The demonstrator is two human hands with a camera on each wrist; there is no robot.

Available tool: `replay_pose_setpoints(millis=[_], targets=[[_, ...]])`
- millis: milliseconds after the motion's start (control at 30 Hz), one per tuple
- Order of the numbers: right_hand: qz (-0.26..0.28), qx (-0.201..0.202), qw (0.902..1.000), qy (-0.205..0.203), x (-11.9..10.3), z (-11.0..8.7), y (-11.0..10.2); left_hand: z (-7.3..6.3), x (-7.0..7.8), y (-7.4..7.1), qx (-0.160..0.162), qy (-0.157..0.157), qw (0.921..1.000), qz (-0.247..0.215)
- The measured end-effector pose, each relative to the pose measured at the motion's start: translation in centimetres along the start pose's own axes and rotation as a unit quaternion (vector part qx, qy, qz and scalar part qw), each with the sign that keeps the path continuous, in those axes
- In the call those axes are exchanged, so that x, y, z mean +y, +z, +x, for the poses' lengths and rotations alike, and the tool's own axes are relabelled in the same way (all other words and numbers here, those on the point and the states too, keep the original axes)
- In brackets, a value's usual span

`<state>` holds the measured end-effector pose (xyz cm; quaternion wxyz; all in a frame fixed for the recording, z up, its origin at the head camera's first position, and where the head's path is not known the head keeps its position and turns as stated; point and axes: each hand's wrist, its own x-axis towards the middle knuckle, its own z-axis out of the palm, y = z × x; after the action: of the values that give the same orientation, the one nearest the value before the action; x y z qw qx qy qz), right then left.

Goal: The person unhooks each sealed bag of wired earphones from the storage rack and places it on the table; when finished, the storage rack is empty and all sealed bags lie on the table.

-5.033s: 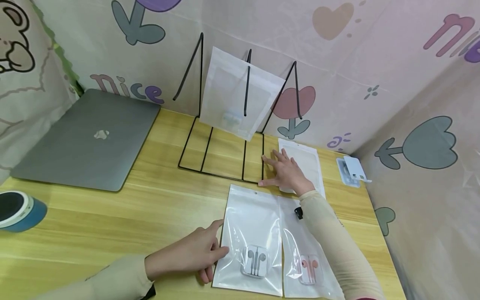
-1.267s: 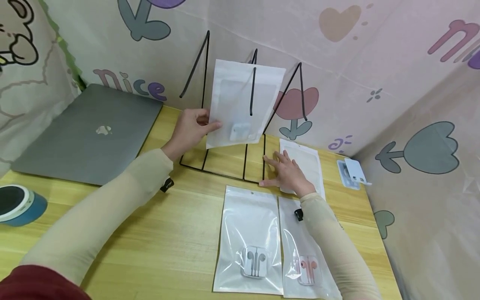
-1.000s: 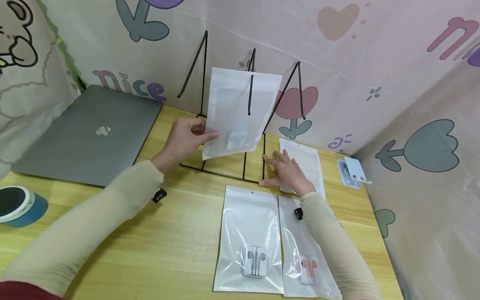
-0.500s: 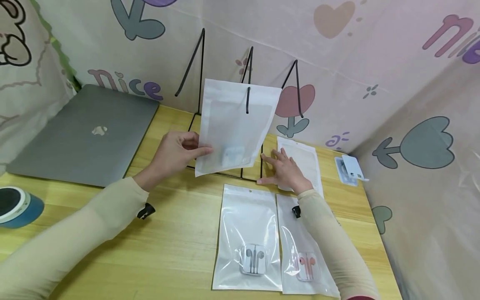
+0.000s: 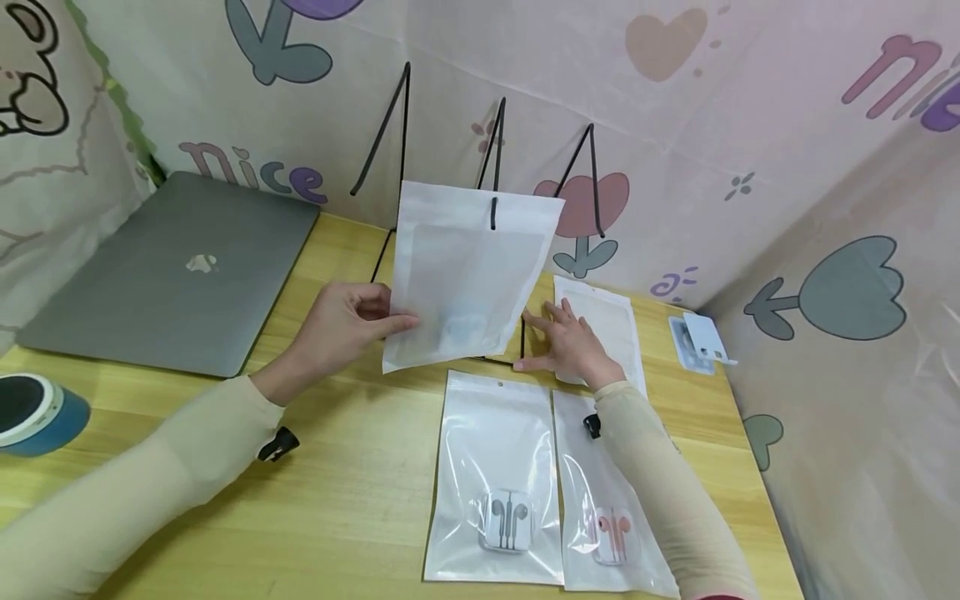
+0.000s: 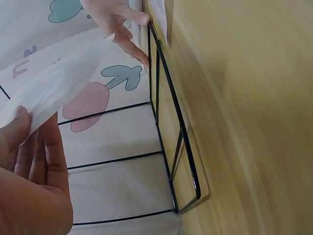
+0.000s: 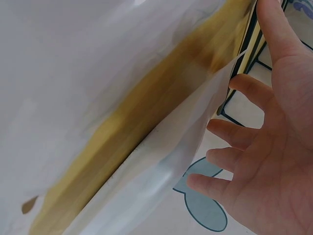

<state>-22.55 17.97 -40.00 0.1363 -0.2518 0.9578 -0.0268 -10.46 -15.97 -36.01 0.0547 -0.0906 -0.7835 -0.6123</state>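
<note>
In the head view my left hand (image 5: 330, 329) pinches the lower left edge of a white zip bag (image 5: 472, 267), thumb in front and fingers behind. The bag hangs near the front end of the middle hook of a black wire display rack (image 5: 405, 133), and a pale shape shows through its lower part. Spread at the right side of the rack's base, my right hand (image 5: 573, 343) touches the wire with thumb and fingertips. Beneath and beside it lies another white bag (image 5: 611, 321). The left wrist view shows the held bag (image 6: 54, 83) tilted between thumb and fingers.
Two clear-front bags lie nearest me, one with grey-white earphones (image 5: 508, 521), the other with pink earphones (image 5: 613, 535). A grey laptop (image 5: 172, 275) is at the left, a blue round speaker (image 5: 45, 417) before it. A small white blister pack (image 5: 701, 342) lies far right.
My left hand rose from beside the earphone bag to the hanging bag and took its edge. It has since drawn the bag forward and down along the hook. My right hand stayed put.
</note>
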Motion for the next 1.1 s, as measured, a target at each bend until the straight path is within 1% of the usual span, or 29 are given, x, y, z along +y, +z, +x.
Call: replay_pose_setpoints(millis=[100,200,367,600,767,1100], targets=[[0.0,-0.001,1.0,0.002,0.0,0.0,0.1,-0.5,-0.1,-0.1,0.0,-0.005,1.0,0.005],[-0.001,-0.002,1.0,0.004,0.1,0.0,0.0,-0.9,0.0,-0.2,-0.001,-0.001,1.0,0.002],[0.005,0.002,1.0,0.004,0.2,0.1,-0.1,-1.3,0.0,-0.3,-0.009,0.011,0.9997,-0.019],[0.007,0.0,1.0,0.007,0.3,0.2,-0.1,-2.0,0.1,-0.2,-0.019,0.0,0.9989,-0.043],[0.005,0.001,1.0,0.003,0.5,0.3,-0.1,-2.2,0.2,-0.1,-0.022,0.005,0.9985,-0.051],[0.0,0.01,0.9999,-0.008,0.6,0.4,-0.1,-2.7,0.5,0.1,-0.027,0.003,0.998,-0.056]])
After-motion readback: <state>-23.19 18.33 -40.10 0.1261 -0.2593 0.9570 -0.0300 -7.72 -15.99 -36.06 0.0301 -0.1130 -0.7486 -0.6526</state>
